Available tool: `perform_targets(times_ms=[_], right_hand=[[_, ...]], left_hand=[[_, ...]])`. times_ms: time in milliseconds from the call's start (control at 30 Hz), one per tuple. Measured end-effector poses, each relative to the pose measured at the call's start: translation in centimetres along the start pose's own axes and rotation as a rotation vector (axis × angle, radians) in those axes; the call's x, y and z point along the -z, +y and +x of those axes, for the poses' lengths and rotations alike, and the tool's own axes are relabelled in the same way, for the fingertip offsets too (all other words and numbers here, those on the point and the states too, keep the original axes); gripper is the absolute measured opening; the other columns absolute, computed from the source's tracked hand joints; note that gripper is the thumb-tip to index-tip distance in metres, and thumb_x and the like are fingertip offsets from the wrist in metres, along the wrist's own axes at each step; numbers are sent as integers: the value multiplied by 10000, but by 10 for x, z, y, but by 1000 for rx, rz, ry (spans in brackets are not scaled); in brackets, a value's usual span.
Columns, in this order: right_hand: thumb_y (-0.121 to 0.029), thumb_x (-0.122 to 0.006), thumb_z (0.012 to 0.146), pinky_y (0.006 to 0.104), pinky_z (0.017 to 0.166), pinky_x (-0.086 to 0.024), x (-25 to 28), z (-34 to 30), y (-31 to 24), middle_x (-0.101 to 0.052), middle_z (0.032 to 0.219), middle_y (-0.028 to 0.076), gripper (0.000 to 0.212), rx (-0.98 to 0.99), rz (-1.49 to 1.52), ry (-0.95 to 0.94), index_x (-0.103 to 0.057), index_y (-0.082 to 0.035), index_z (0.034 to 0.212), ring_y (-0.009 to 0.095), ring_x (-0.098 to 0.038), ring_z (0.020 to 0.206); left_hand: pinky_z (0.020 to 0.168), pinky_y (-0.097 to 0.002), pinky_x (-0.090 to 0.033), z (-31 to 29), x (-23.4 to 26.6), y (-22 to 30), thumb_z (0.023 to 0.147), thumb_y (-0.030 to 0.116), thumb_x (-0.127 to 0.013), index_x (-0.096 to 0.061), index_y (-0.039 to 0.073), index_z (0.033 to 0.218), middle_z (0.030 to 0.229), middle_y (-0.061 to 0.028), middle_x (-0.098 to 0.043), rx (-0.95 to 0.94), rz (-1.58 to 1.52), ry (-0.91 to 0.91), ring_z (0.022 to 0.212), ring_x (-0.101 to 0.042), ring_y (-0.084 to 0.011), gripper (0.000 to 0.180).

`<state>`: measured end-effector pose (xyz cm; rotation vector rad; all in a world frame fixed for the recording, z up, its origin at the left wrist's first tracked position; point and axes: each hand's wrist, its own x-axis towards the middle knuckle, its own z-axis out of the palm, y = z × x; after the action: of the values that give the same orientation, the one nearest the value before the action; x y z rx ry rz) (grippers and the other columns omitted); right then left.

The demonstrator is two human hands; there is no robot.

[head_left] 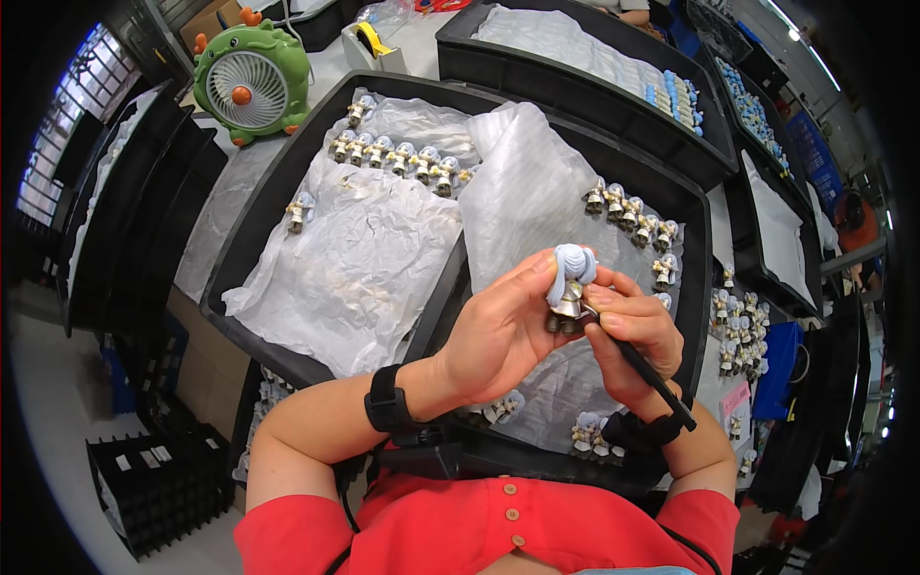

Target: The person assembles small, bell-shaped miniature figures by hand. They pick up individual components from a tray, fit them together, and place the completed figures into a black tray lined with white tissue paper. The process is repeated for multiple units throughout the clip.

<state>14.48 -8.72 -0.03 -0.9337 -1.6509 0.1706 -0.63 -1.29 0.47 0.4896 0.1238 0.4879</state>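
Note:
A small figurine (pixel 573 270) with pale lilac hair in long tails, a white and gold outfit and dark boots is upright in my left hand (pixel 494 335), pinched between thumb and fingers. My right hand (pixel 640 326) is closed around a slim black pen-like tool (pixel 657 381). Its narrow end points at the figurine's lower body, but whether it touches cannot be made out. Both hands are above a black tray (pixel 331 105) lined with crumpled white sheet (pixel 355 259). Similar figurines stand in a row (pixel 388 156) at the tray's far left, and more (pixel 632 213) are along its right side.
A green fan (pixel 251 86) and a tape dispenser (pixel 376 48) stand beyond the tray. Another black tray (pixel 575 72) holds blue-haired pieces at the back. More figurines (pixel 738 331) crowd the table at right, near a blue bin (pixel 778 369). Stacked trays (pixel 134 211) rise at left.

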Motion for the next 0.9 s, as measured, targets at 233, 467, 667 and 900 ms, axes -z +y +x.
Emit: perform_targets(times_ms=[233, 467, 667, 900], right_hand=[[73, -677, 740, 468, 907, -474, 0, -1, 1, -641, 938, 100, 274, -1, 11, 3, -558, -89, 927, 245, -644, 924], [73, -682, 732, 457, 905, -477, 0, 1, 0, -643, 930, 102, 277, 2, 18, 15, -559, -84, 924, 244, -648, 912], [73, -681, 734, 455, 900, -481, 0, 0, 1, -644, 928, 101, 273, -2, 8, 0, -559, -84, 921, 241, -649, 908], [74, -680, 734, 462, 897, -483, -1, 0, 1, -643, 924, 102, 269, 2, 27, 14, -559, -81, 918, 241, -648, 909]], left_hand=[[933, -350, -398, 0, 1, 0, 982, 298, -303, -378, 16, 1308, 1216, -101, -491, 0, -6, -1, 1082, -505, -188, 438], [927, -353, -400, 0, -2, 0, 982, 294, -303, -375, 14, 1310, 1220, -105, -490, -5, -9, 6, 1086, -504, -190, 437], [934, -355, -395, 0, 1, -1, 983, 288, -299, -373, 14, 1311, 1223, -107, -487, -2, -4, 7, 1091, -503, -192, 433], [935, -354, -394, 0, -1, -1, 984, 286, -299, -377, 17, 1309, 1217, -106, -489, -6, -5, 3, 1090, -503, -190, 429]])
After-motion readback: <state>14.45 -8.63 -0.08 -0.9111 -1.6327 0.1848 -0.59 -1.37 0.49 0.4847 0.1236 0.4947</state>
